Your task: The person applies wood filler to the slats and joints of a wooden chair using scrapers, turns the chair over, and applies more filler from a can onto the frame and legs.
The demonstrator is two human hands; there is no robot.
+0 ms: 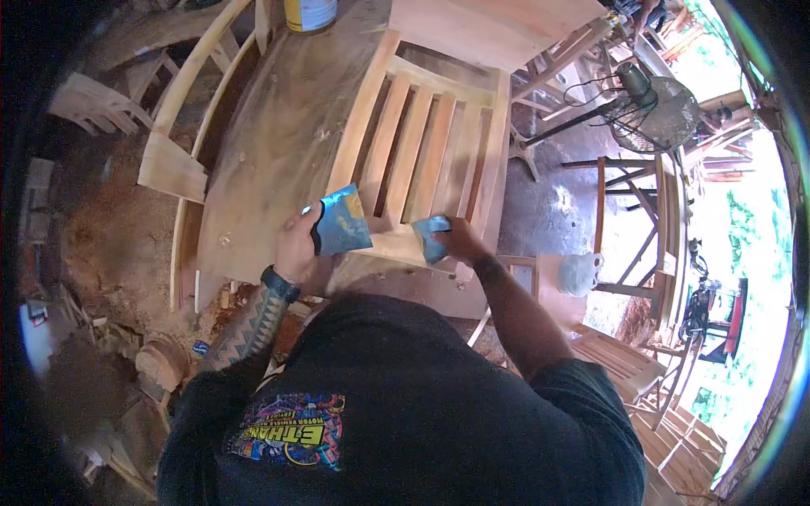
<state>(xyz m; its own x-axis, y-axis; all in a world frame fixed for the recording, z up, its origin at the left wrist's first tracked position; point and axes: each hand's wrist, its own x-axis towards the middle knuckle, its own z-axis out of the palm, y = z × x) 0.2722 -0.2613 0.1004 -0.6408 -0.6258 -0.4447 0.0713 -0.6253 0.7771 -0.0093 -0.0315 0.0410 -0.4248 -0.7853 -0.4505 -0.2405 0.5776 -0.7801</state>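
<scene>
My left hand (pixel 297 246), with a dark band at the wrist, is closed around the edge of a flat blue piece (pixel 344 223) with a yellowish smear at one corner. My right hand (pixel 464 242) grips a smaller blue piece (pixel 430 237) over the near rail of a slatted wooden frame (pixel 407 169). Whether the blue pieces are metal or plastic I cannot tell. The frame, pale wood with several parallel slats, lies flat on a worn wooden worktable (pixel 274 152). The left piece is held just above the frame's near left corner.
A can (pixel 310 13) stands at the table's far end. Curved wooden parts (pixel 173 164) lean along the left side. At right are a pedestal fan (pixel 654 111), a translucent plastic container (pixel 577 274) and a slatted wooden piece (pixel 620 363). Wood scraps and sawdust cover the floor at left.
</scene>
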